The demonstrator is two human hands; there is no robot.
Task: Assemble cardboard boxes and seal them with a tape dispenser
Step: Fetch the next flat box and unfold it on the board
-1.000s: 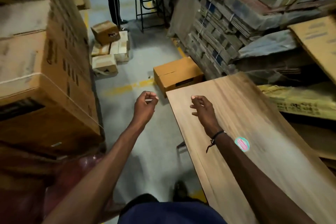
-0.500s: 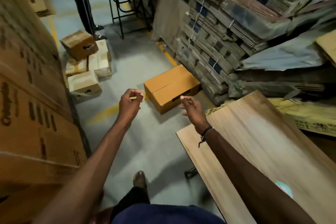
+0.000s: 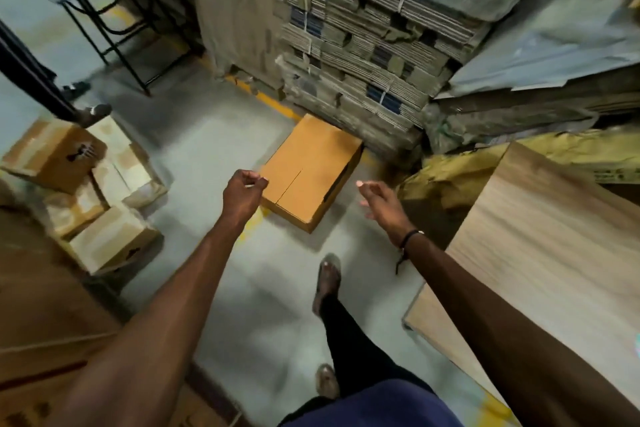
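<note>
One assembled box on the floor, both your hands empty, no tape dispenser in sight.

Several bundles of flattened cartons (image 3: pixel 374 55) rise behind, so you likely have plenty left to build; a few taped boxes (image 3: pixel 104 243) sit at your left. The orange-brown box (image 3: pixel 308 170) lies at the foot of that stack, flaps closed, its centre seam apparently untaped. Your left hand (image 3: pixel 242 194) hangs loosely curled, holding nothing; your right hand (image 3: pixel 382 203) is relaxed, fingers spread, gripping nothing.
</note>
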